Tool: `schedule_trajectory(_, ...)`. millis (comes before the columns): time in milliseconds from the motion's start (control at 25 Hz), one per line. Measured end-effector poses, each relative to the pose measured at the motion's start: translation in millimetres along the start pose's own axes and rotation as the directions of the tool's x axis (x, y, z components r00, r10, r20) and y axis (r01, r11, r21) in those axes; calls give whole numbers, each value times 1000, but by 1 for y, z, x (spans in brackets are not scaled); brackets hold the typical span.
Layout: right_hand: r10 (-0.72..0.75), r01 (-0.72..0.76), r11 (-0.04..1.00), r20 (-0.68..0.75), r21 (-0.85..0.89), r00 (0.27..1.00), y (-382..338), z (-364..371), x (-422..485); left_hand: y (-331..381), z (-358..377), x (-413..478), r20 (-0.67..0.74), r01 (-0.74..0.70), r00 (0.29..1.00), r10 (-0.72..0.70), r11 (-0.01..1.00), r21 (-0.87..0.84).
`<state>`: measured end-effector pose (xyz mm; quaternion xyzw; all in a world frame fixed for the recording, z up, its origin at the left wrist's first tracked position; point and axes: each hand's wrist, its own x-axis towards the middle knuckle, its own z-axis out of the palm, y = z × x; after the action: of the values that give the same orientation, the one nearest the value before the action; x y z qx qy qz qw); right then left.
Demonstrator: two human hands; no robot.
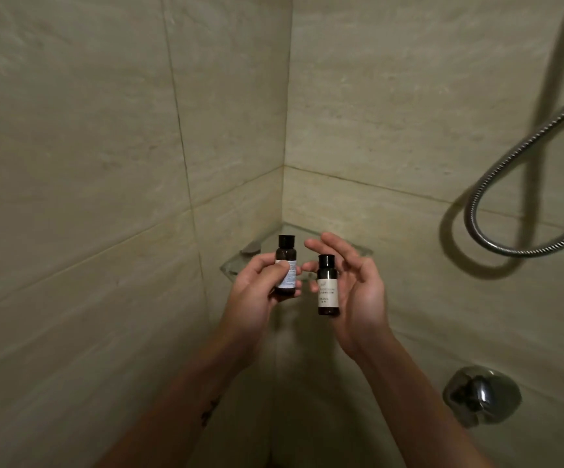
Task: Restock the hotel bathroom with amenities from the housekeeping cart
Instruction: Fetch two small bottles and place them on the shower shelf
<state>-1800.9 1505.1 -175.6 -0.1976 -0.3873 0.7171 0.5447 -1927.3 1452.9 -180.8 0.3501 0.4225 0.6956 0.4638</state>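
Two small dark amenity bottles with black caps and pale labels are held upright in front of a shower corner. My left hand pinches the left bottle between thumb and fingers. The right bottle stands against the palm of my right hand, held by the thumb, while the fingers stretch out nearly straight above it. Just behind both hands is a glass corner shelf, mostly hidden by them.
Beige tiled walls meet in the corner behind the shelf. A metal shower hose loops down the right wall. A chrome mixer knob sticks out at lower right. A metal shelf bracket sits on the left wall.
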Motion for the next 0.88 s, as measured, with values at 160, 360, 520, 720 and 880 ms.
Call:
schedule_trajectory(160,8,-6,999,83,-33,996,-16,-4,44,4,14,36,-47,-34,998,35,999,26)
schedule_trajectory(360,-24,51,988,189,-143,982,-26,-14,87,10,30,58,-35,-155,986,165,969,194)
schedule_trajectory(520,-7,65,970,243,-234,970,-20,-18,107,7,25,77,-119,-160,973,196,952,260)
schedule_trajectory(720,-42,144,926,284,-349,958,-15,-22,116,3,13,92,-118,-138,973,198,910,390)
schedule_trajectory(880,-99,237,853,300,-465,949,-11,-23,115,6,7,97,-41,-128,984,171,856,501)
